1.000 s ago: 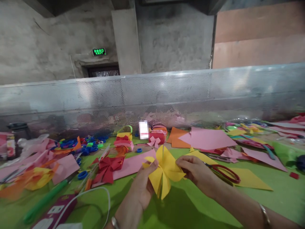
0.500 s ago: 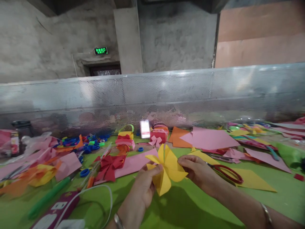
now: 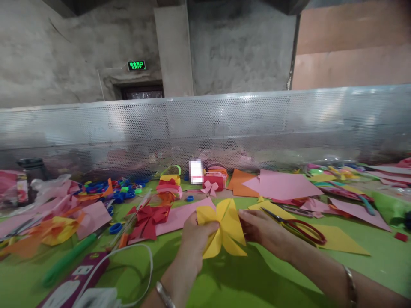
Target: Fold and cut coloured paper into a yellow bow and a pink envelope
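Note:
A yellow paper flower (image 3: 227, 229) with several cut petals is held up over the green tabletop between both hands. My left hand (image 3: 198, 239) pinches it from the left, its thumb pressed near the flower's middle; the other fingers are mostly hidden behind the paper. On the other side, my right hand (image 3: 265, 234) grips the edge of a right petal between thumb and fingers. Scissors with red handles (image 3: 305, 224) lie on the table just beyond my right forearm, partly over yellow paper (image 3: 345, 241). To the left of the flower rests a red paper flower (image 3: 150, 219).
A purple power strip (image 3: 75, 278) with a white cable (image 3: 150, 261) occupies the near left, beside a green stick-like tool (image 3: 69, 263). Blue tape rings (image 3: 115, 228), pink sheets (image 3: 282, 184) and paper scraps spread across the table. A perforated metal panel (image 3: 221, 124) stands behind.
The yellow flower has turned in my hands, so its petals face differently and spread flatter. My right hand has shifted slightly, uncovering more of the scissors' blades.

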`<state>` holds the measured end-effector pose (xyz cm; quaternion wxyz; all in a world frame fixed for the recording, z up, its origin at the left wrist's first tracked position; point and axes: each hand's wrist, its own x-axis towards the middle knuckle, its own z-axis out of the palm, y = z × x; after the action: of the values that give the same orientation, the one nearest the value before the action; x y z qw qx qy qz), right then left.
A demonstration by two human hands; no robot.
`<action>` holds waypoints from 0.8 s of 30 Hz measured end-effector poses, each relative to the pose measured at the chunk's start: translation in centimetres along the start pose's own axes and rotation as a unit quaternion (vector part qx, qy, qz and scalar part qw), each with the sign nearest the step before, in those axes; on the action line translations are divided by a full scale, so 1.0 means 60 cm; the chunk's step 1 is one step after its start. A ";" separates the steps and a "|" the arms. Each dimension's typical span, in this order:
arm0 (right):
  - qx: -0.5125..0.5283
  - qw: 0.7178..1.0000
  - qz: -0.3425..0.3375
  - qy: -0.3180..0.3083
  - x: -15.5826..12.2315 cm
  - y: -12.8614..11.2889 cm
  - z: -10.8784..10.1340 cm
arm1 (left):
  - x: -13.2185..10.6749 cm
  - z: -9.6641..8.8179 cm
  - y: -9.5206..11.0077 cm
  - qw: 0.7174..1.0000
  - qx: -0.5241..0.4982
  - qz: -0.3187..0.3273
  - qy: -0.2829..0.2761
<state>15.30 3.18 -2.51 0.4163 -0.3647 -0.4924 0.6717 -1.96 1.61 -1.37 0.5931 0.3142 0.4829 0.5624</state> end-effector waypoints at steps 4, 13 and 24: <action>-0.044 0.998 -0.032 -0.006 -0.006 -0.006 0.004 | -0.004 0.004 0.002 0.999 0.039 0.026 0.008; -0.057 0.998 0.006 0.012 -0.001 -0.002 0.001 | -0.003 0.001 -0.003 0.996 0.009 -0.067 -0.060; -0.077 0.996 -0.009 0.036 0.005 -0.006 -0.006 | 0.013 -0.008 -0.011 0.998 0.015 -0.032 -0.050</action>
<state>15.56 3.65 -2.25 0.4105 -0.4157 -0.5303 0.6144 -2.21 2.19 -2.32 0.6292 0.3358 0.4708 0.5193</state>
